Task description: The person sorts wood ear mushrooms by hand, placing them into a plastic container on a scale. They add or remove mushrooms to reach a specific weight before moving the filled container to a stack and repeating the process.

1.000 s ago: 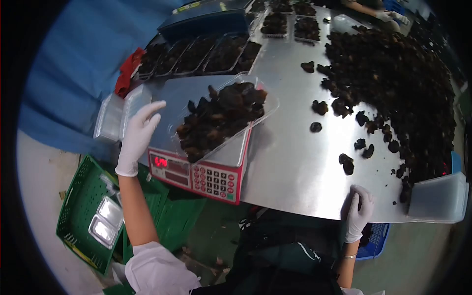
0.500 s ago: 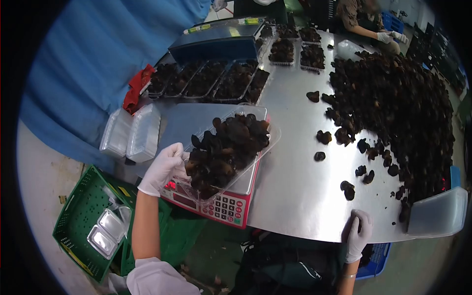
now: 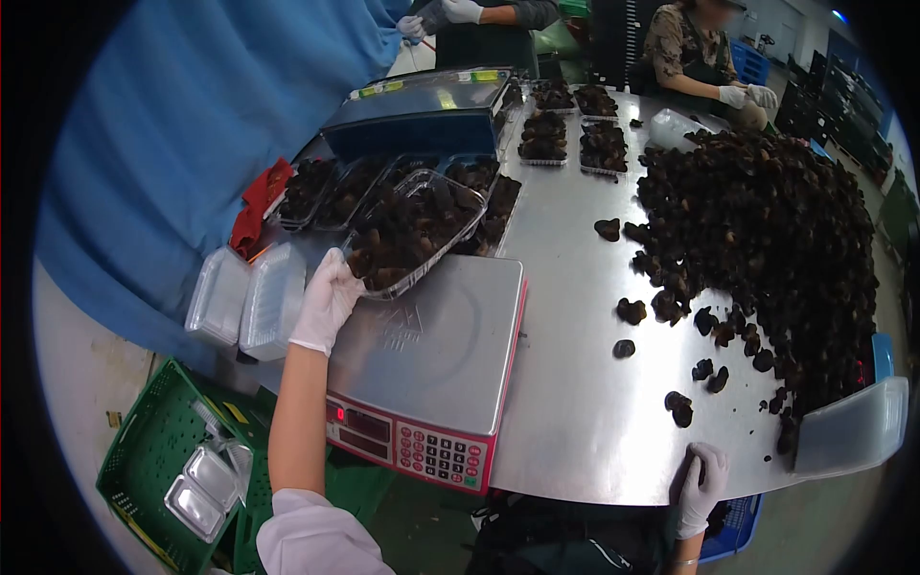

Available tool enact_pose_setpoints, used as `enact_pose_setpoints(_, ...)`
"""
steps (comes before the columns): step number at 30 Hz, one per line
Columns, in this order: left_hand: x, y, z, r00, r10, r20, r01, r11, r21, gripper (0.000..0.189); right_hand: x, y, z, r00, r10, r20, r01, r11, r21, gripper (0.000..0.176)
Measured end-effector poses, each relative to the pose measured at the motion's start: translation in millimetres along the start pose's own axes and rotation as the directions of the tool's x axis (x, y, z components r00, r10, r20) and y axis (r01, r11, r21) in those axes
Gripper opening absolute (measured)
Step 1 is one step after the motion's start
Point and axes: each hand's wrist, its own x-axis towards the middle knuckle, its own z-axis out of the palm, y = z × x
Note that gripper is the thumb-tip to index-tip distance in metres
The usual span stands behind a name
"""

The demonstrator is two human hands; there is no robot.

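Tray (image 3: pixel 424 271) of dark pieces (image 3: pixel 407 228): just upper left of centre, over the far edge of the scale (image 3: pixel 431 350) | left hand (image 3: pixel 330 299): centre-left, closed on the tray's lower-left corner | right hand (image 3: pixel 703 487): lower right, half-curled at the edge of the table (image 3: pixel 575 412), cannot tell whether holding anything | display (image 3: pixel 368 425): red 0

Scale (image 3: pixel 441 335) stood left, heap (image 3: pixel 767 240) lay right

Both were on the table (image 3: pixel 565 412), with loose pieces (image 3: pixel 679 409) between them, nearer the heap. Behind the scale sat a row of filled trays (image 3: pixel 309 187); another tray (image 3: pixel 422 225), in the left hand (image 3: pixel 331 295), was at the scale's far edge. Stacked containers (image 3: pixel 264 302) stood left of the scale (a crate (image 3: pixel 153 431) was below table level there), others (image 3: pixel 853 426) at the heap's near right corner
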Motion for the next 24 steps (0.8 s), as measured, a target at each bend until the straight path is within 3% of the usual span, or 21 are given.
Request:
enact_pose_setpoints(6,45.0,5.0,16.4,0.997,0.025,-0.079,-0.033,0.994,-0.104,0.02,1.1,-1.0,-0.6,1.0,-0.003,0.002,0.003,1.0,-0.031,0.016)
enact_pose_setpoints(9,88.2,7.3,-4.2,0.998,0.015,0.056,-0.008,0.993,-0.122,0.019,0.9,-1.6,-0.3,1.0,-0.013,-0.002,0.013,0.998,-0.055,0.015)
enact_pose_setpoints(18,182.8,-6.9,-27.7,1.0,0.017,0.022,-0.016,0.999,-0.048,0.009,-1.0,1.0,0.1,0.999,0.04,0.013,-0.04,0.999,-0.037,0.013)
enact_pose_setpoints(20,187.3,-8.0,-25.9,0.956,-0.187,-0.227,0.198,0.98,0.026,0.014,-1.8,4.8,-1.1,1.0,0.015,0.022,-0.013,0.996,-0.086,0.013)
enact_pose_setpoints(21,183.9,-5.3,-18.0,0.956,-0.187,-0.225,0.199,0.98,0.027,0.014,-0.9,3.3,-0.9,1.0,0.017,0.02,-0.015,0.996,-0.086,0.013)
enact_pose_setpoints(23,169.6,3.6,2.1,0.929,-0.162,-0.333,0.31,0.833,0.459,0.026,1.3,-1.4,0.3,1.0,0.003,0.012,-0.002,0.997,-0.082,0.012)
enact_pose_setpoints(24,170.6,8.5,-0.7,0.927,-0.184,-0.328,0.337,0.792,0.509,0.03,0.9,-1.6,0.7,1.0,0.005,0.022,-0.003,0.997,-0.079,0.012)
